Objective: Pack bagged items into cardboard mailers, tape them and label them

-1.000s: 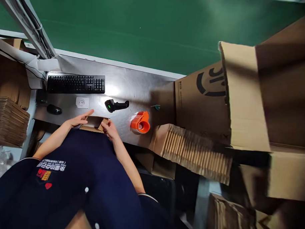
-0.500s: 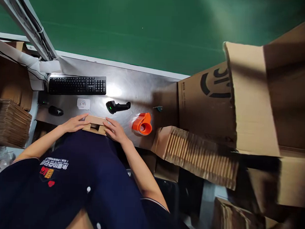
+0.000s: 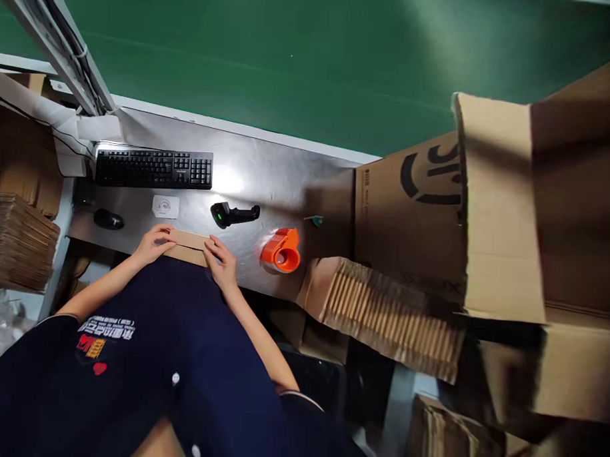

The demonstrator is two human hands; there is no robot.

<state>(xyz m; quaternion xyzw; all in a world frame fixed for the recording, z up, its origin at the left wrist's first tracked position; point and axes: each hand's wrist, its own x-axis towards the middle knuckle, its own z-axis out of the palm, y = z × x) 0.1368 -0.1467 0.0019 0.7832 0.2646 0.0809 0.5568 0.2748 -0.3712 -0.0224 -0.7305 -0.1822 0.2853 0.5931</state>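
A small brown cardboard box [image 3: 188,245] rests at the near edge of the steel table [image 3: 267,177], right in front of my body. My left hand [image 3: 153,242] grips its left end with fingers curled over the top. My right hand [image 3: 220,262] holds its right end, fingers bent around the corner. The box looks closed and flat on top. An orange tape dispenser [image 3: 281,249] sits just right of my right hand, and a black barcode scanner [image 3: 232,214] lies beyond the box.
A black keyboard [image 3: 154,168], a mouse [image 3: 108,218] and a small white label [image 3: 164,206] lie at the left. Flat cardboard stacks [image 3: 387,313] and large boxes [image 3: 490,208] crowd the right. More flat cartons [image 3: 14,242] are stacked at far left. A green conveyor belt [image 3: 291,55] runs behind.
The box's open flaps have been folded down, so its top now looks closed. Both hands moved from the flaps to gripping the box's two ends.
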